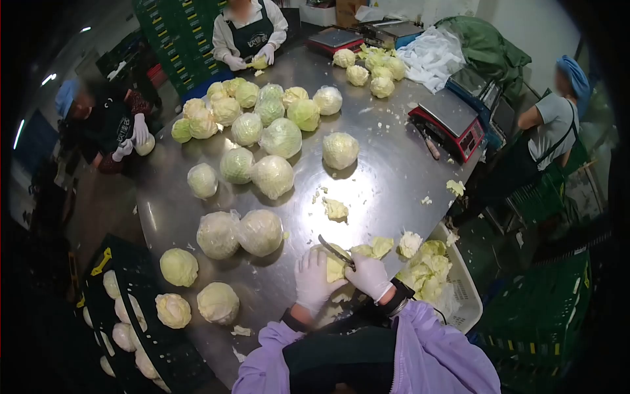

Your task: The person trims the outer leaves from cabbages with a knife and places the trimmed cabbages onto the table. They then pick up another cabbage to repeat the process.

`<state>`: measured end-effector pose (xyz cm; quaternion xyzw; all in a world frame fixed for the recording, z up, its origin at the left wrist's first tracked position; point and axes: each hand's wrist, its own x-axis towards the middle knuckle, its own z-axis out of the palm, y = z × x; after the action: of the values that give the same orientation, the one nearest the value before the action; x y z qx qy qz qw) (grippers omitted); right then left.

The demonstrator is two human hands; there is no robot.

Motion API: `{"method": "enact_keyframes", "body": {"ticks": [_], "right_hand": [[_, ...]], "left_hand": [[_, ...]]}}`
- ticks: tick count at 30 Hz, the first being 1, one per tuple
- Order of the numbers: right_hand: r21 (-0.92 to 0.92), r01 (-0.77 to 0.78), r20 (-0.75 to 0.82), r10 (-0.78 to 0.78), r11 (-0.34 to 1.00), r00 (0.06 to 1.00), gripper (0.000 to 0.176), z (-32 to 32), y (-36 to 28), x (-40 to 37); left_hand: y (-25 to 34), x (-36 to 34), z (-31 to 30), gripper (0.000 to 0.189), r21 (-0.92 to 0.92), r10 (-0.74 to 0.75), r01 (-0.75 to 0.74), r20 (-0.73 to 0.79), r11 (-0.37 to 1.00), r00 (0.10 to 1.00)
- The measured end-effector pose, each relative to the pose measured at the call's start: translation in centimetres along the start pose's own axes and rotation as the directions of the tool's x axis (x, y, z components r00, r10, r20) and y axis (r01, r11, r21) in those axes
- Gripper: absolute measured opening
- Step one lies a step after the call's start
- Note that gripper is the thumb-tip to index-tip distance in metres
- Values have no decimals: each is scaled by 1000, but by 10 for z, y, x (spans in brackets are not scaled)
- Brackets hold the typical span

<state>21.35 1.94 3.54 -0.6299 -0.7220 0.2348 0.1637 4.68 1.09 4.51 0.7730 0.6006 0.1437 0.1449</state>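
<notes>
Pale green cabbage [335,269] sits between my left hand [314,281] and right hand [369,277], near the edge of the table [384,177]. My left, white-gloved, is clamped on its side, fingers stretched forward; my right is wrapped around a curved knife [335,250], its blade slanting across the cabbage's far side. Beyond both hands, a co-worker [224,38] wears an apron [251,41] with white lettering too small to read.

My right hand [369,276] can pass forward over the steel table [394,180], above low leaf scraps [380,247], between the lone wrapped cabbage [340,150] and the red scale [449,121]. Two wrapped cabbages [218,234] obstruct my left hand [313,282] ahead-left; clearance beneath it is hard to judge.
</notes>
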Motion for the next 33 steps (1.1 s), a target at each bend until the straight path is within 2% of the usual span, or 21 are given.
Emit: {"method": "enact_keyframes", "body": {"ticks": [2,5,6,8,9,11,12,14,15,17,18,20,21,23,24,26,27,30,32,33], "right_hand": [[-23,38,-18,-39,999,999,21,-2,6,5],[150,65,-102,-50,987,994,22,-4,21,10],[147,81,-109,-65,986,992,22,-6,29,13],[263,-135,25,133,955,991,26,-8,50,19],[261,-124,22,123,957,992,26,-3,66,22],[313,-209,90,190,926,978,28,14,95,32],[298,-202,65,192,933,979,27,17,95,34],[340,-208,38,208,917,977,27,23,97,39],[383,-216,13,229,898,973,27,24,96,41],[356,-231,7,244,906,970,27,32,109,44],[327,-246,2,260,913,966,27,34,113,46],[319,-246,18,254,915,967,27,18,90,41],[311,-256,44,255,915,966,28,14,82,37],[316,-245,59,239,916,969,29,25,90,39],[297,-218,7,226,930,974,29,27,91,42],[279,-175,-68,201,944,977,30,31,96,42],[293,-217,-19,232,931,972,28,28,98,42],[215,-221,28,220,951,975,29,27,96,40],[174,-142,-146,168,974,975,28,21,84,35],[170,-147,-146,172,974,974,28,13,73,33]], "left_hand": [[2,0,1,90,4,23,-23,-52,1000,998],[-2,1,-1,90,-6,27,-27,-106,1000,994],[-7,1,-5,93,-86,5,-9,-52,996,999],[-15,-1,-12,95,-219,-4,16,56,976,998],[-21,-3,-10,95,-218,-7,17,46,976,999],[-31,-9,-4,95,-231,40,-36,11,972,999],[-33,-10,-5,95,-231,39,-37,4,972,999],[-38,-13,-7,96,-402,3,21,59,916,998],[-39,-15,-14,96,-402,3,21,59,916,998],[-37,-18,-38,97,-641,-52,140,156,755,986],[-32,-20,-51,97,-639,-49,137,154,757,987],[-25,-23,-69,97,-841,-7,202,229,502,973],[-29,-26,-67,97,-840,-11,210,237,500,972],[-45,-38,-54,95,-642,-64,151,157,751,985],[-65,-44,-35,95,-643,-68,163,169,749,983],[-105,-64,12,94,-722,-73,60,14,690,997],[-107,-66,12,91,-761,-66,53,13,646,998],[-104,-67,5,91,-724,-51,58,32,687,998],[-104,-64,4,92,-674,-31,29,8,738,999],[-103,-61,8,92,-678,-30,29,11,734,999]]}}
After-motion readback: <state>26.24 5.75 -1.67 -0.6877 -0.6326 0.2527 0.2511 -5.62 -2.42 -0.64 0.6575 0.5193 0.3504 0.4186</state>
